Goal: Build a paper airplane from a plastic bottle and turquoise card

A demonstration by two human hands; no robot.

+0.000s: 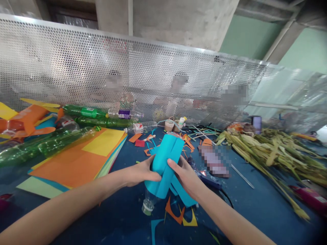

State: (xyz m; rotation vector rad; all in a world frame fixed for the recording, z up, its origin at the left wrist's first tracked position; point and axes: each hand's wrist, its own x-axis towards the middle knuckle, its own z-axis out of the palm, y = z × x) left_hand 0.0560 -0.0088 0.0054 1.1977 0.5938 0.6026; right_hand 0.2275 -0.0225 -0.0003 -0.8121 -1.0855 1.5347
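Both of my hands grip a clear plastic bottle [150,198] with blue paper [163,160] wrapped around it. The bottle tilts, its capped neck pointing down toward me. My left hand [144,172] closes on the wrap's left side, thumb pressed on the paper. From the other side my right hand [185,175] holds it, thumb lying near the lengthwise paper edge. The fingers behind the bottle are hidden. A blue paper strip [185,194] shows below my right hand. Cut orange scraps [175,211] and a yellow scrap [190,217] lie under the bottle.
At left are stacked coloured sheets [63,163], green bottles [56,143] and an orange paper-covered bottle craft [28,119]. Dry corn husks [268,153] spread at right. A blue glue gun [211,182] with a cord lies beside my right hand. A perforated metal panel [153,71] stands behind.
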